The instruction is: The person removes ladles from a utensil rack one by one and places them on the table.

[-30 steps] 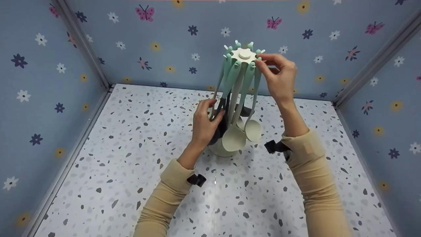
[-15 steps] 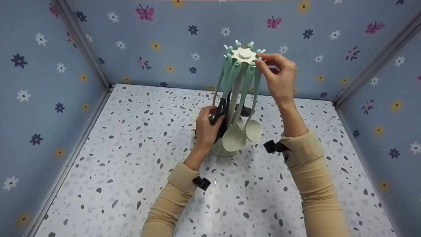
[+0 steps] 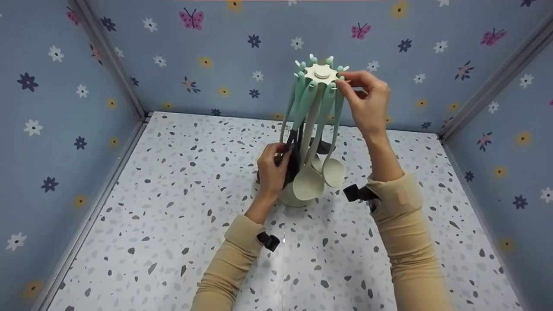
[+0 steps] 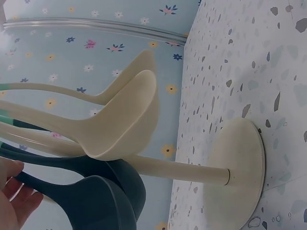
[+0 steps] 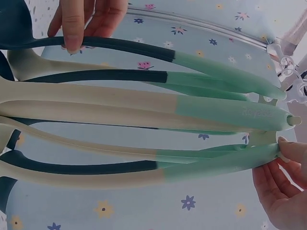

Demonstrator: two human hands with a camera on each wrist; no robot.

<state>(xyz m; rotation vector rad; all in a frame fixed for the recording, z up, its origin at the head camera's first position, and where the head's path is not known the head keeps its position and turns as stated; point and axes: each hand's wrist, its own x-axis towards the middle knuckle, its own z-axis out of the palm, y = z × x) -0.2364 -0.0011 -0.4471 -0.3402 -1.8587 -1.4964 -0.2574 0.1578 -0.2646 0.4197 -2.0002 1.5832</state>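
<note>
Lower than a second ago with the left hand (image 3: pixel 271 176), reaching forward from the near side, pinching a dark ladle (image 4: pixel 96 203) by its shaft between thumb and fingers, above the bowl — no real shift with the right hand (image 3: pixel 372 101), raised well higher, bent inward, pinching the top of a mint handle (image 5: pixel 225 163) at the rim of the rack (image 3: pixel 320 73) — upright on the speckled table (image 3: pixel 173 207), hung all round with utensils (image 3: pixel 309 183).
</note>
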